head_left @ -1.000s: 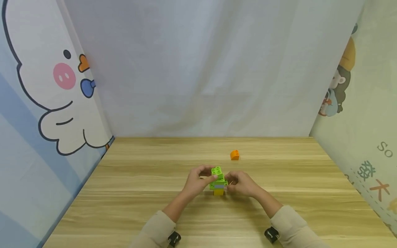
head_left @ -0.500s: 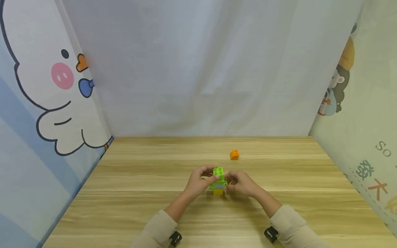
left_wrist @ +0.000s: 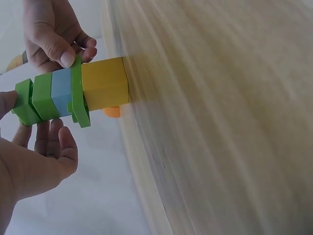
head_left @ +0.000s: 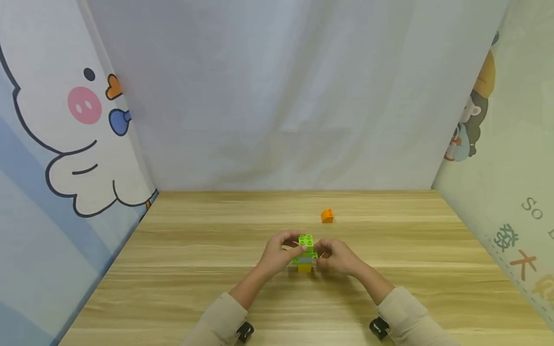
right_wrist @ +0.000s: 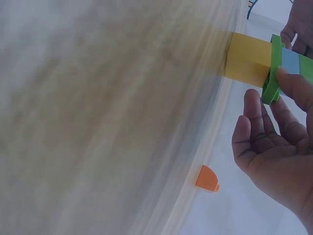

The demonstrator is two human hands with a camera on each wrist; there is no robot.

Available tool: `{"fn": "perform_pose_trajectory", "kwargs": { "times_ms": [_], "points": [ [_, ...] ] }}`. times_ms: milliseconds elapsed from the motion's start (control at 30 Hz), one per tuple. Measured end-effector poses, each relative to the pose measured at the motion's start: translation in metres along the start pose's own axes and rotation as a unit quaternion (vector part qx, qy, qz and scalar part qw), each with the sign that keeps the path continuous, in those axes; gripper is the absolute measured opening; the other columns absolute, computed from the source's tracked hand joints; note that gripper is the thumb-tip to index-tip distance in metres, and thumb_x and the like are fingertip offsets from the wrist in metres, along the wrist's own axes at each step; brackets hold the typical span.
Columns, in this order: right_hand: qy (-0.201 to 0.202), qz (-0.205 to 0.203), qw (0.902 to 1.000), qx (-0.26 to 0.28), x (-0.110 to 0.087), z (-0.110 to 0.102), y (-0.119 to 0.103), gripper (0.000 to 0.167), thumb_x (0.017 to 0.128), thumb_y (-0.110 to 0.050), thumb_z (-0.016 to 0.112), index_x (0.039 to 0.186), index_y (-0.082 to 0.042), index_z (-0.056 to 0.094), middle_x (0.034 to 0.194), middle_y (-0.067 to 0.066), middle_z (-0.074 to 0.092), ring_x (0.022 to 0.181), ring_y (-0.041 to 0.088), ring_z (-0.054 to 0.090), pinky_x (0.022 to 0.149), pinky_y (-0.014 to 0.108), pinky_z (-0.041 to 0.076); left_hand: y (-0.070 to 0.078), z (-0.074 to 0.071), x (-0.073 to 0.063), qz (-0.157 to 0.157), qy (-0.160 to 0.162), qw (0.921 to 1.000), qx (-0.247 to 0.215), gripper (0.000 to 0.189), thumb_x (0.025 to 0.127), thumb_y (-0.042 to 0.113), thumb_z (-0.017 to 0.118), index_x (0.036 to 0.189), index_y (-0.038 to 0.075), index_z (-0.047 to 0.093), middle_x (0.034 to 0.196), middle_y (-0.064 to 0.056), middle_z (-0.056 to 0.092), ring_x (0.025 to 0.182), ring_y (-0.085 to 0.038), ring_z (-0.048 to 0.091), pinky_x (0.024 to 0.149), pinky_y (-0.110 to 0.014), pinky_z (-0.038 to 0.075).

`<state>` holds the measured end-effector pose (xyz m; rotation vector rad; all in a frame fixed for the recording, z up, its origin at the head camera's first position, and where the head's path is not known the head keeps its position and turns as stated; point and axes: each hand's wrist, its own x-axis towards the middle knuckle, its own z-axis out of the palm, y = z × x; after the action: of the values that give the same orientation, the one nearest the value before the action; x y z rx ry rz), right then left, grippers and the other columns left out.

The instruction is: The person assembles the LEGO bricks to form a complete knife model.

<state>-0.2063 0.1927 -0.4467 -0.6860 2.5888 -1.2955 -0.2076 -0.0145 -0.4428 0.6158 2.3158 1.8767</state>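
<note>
A toy brick tower stands upright on the table in the middle of the head view. Its base is a yellow brick (left_wrist: 105, 84), under a thin green plate (left_wrist: 77, 88) that sticks out on both sides. Above come a light blue brick (left_wrist: 61, 90) and a green brick (left_wrist: 42, 95). The topmost green brick (head_left: 306, 241) shows its studs, with a narrow gap under it in the left wrist view. My left hand (head_left: 279, 252) holds this top brick between thumb and fingers. From the other side, my right hand (head_left: 339, 257) pinches the projecting end of the green plate.
An orange brick with a curved side (head_left: 327, 216) lies farther back on the wooden table (head_left: 207, 288), slightly right of the tower. A pale curtain (head_left: 277, 96) hangs behind the table, and printed panels flank it.
The top green brick has turned from a skewed angle into line with the bricks below, shifting slightly right with my left fingers. My right hand has stayed in place.
</note>
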Motion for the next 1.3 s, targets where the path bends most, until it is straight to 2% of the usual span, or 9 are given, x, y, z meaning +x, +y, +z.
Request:
{"fn": "perform_pose_trajectory", "kwargs": {
  "times_ms": [233, 467, 667, 900, 1033, 1300],
  "points": [
    [0.001, 0.003, 1.0, -0.007, 0.0, 0.001, -0.002, 0.023, 0.081, -0.003, 0.069, 0.102, 0.003, 0.062, 0.091, 0.006, 0.063, 0.078, 0.019, 0.059, 0.068, 0.033, 0.051, 0.003, -0.004, -0.001, 0.01, -0.015, 0.9995, 0.025, 0.028, 0.085, 0.018, 0.068, 0.111, 0.009, 0.064, 0.101, -0.002, 0.062, 0.093, -0.021, 0.055, 0.074, -0.035, 0.048],
    [0.002, 0.009, 0.9999, -0.013, -0.001, 0.002, -0.005, 0.022, 0.081, -0.003, 0.069, 0.101, 0.003, 0.062, 0.089, 0.004, 0.062, 0.076, 0.018, 0.058, 0.066, 0.031, 0.05, 0.007, -0.01, 0.002, -0.008, -0.037, 0.9973, 0.063, 0.034, 0.085, 0.02, 0.068, 0.116, 0.006, 0.061, 0.102, -0.003, 0.061, 0.093, -0.022, 0.054, 0.073, -0.033, 0.048],
    [0.005, 0.01, 0.9999, -0.004, -0.001, 0.006, -0.007, 0.022, 0.081, -0.003, 0.069, 0.101, 0.002, 0.062, 0.088, 0.003, 0.062, 0.076, 0.017, 0.058, 0.066, 0.031, 0.051, 0.01, -0.013, 0.002, -0.006, -0.051, 0.9971, 0.055, 0.031, 0.085, 0.011, 0.066, 0.114, 0.001, 0.061, 0.103, -0.01, 0.061, 0.093, -0.029, 0.054, 0.072, -0.038, 0.048],
    [0.008, 0.017, 0.9998, -0.006, -0.004, 0.008, -0.01, 0.023, 0.081, -0.004, 0.069, 0.102, 0.003, 0.062, 0.089, 0.003, 0.062, 0.077, 0.018, 0.058, 0.067, 0.033, 0.051, 0.013, -0.015, -0.003, -0.008, -0.054, 0.9964, 0.065, 0.032, 0.084, 0.018, 0.068, 0.113, 0.007, 0.063, 0.099, -0.005, 0.061, 0.089, -0.022, 0.054, 0.071, -0.034, 0.048],
    [0.009, 0.019, 0.9997, -0.01, -0.006, 0.008, -0.012, 0.023, 0.081, -0.004, 0.069, 0.102, 0.003, 0.062, 0.089, 0.004, 0.062, 0.078, 0.018, 0.059, 0.067, 0.032, 0.051, 0.014, -0.016, -0.005, -0.001, -0.057, 0.9956, 0.074, 0.032, 0.083, 0.019, 0.068, 0.113, 0.008, 0.064, 0.098, -0.006, 0.062, 0.087, -0.022, 0.055, 0.072, -0.036, 0.047],
    [0.011, 0.02, 0.9996, -0.015, -0.009, 0.007, -0.017, 0.024, 0.08, -0.003, 0.07, 0.102, 0.003, 0.062, 0.088, 0.005, 0.063, 0.077, 0.018, 0.059, 0.068, 0.032, 0.051, 0.016, -0.018, -0.004, -0.008, -0.078, 0.9933, 0.084, 0.034, 0.083, 0.021, 0.068, 0.114, 0.01, 0.063, 0.099, -0.007, 0.061, 0.085, -0.021, 0.057, 0.069, -0.035, 0.049]
  ]
}}
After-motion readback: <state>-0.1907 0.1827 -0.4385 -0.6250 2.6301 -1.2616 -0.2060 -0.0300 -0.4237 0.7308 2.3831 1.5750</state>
